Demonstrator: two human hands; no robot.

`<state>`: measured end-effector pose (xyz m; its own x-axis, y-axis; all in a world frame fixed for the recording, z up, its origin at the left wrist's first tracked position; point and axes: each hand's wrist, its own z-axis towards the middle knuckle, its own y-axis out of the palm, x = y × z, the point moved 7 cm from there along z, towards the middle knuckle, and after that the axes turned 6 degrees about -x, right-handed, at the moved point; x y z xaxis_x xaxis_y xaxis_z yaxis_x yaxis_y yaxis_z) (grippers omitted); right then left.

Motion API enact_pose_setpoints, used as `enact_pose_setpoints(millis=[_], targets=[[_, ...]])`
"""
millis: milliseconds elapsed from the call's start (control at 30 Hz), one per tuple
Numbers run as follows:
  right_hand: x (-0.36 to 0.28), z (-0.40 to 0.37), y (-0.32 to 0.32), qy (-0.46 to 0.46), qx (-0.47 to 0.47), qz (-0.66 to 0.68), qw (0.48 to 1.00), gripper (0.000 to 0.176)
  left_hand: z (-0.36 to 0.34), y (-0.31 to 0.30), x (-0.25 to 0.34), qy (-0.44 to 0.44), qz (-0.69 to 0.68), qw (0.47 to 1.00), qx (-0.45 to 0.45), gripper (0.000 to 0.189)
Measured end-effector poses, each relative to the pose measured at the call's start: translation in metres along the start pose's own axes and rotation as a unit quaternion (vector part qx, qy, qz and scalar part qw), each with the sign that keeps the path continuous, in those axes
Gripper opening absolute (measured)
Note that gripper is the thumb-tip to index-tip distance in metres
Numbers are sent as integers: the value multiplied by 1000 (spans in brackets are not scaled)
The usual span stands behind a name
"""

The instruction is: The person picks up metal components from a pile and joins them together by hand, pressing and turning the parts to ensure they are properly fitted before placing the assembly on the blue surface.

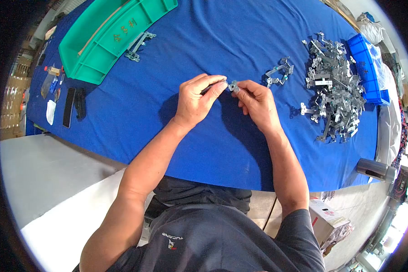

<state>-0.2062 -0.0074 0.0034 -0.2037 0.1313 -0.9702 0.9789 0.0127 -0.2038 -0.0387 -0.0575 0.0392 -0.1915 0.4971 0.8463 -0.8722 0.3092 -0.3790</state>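
Both hands meet over the middle of the blue cloth. My left hand [197,97] is closed, thumb against fingers, on a dark thin part that is mostly hidden by the fingers. Close beside it, my right hand [257,103] pinches a small silvery metal bracket [233,86] between thumb and forefinger. The bracket's end lies at my left fingertips; whether the two parts are joined I cannot tell. Right of my right hand, a few metal brackets [279,72] lie on the cloth. Farther right is a large heap of similar metal brackets [333,90].
A green bin [95,72] stands at the back left, with metal brackets [138,46] beside it. A phone [69,107] and small items lie at the left edge. A blue bin [369,68] is behind the heap. A grey cylinder [376,169] lies at the right edge.
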Motion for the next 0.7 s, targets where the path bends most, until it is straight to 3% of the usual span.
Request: enact_pose_setpoints(millis=[167, 367, 567, 700], targets=[[-1, 1, 1, 7, -10, -34, 999, 19, 2, -2, -1, 1, -2, 1000, 8, 15], [2, 2, -1, -2, 4, 32, 999, 19, 1, 1, -4, -5, -6, 1000, -5, 15], [3, 1, -1, 10, 4, -19, 1000, 19, 0, -4, -4, -6, -19, 999, 31, 15], [-1, 0, 0, 3, 1, -7, 1000, 19, 1, -1, -2, -4, -6, 1000, 0, 15]])
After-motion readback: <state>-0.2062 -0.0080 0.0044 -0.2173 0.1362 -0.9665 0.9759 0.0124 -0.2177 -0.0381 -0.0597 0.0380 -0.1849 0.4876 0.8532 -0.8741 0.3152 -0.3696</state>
